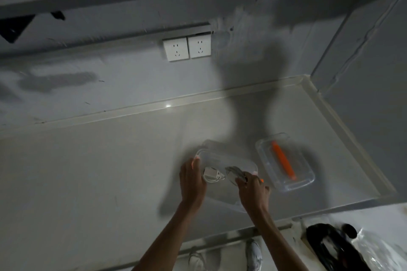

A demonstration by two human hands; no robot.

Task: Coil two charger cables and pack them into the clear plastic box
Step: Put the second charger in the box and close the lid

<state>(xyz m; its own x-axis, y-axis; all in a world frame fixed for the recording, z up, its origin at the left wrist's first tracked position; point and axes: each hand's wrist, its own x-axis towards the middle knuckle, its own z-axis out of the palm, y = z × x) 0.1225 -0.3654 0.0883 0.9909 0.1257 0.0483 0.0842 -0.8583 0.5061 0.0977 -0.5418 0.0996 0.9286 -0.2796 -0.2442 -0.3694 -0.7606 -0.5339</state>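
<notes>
The person is standing at the pale counter (88, 171), working both hands over the clear plastic box (224, 158). The left hand (191, 180) is gripping the box's near-left corner, fingers curled over the rim, steadying it. The right hand (253, 187) is pinching a grey coiled cable (235, 174) and is lowering it into the box, just beside a white coiled cable (212, 175) with its blocky plug, which is lying inside already. To do this well, I'd say the loops need keeping pinched together until they are sitting flat on the bottom, so they aren't springing open over the rim; the left hand should be holding firm, since the light box would be sliding easily on that smooth top. The box is thin, glossy and round-cornered, and the cables look soft and rubbery. Its lid (284, 163), clear with an orange strip, is lying apart to the right.
</notes>
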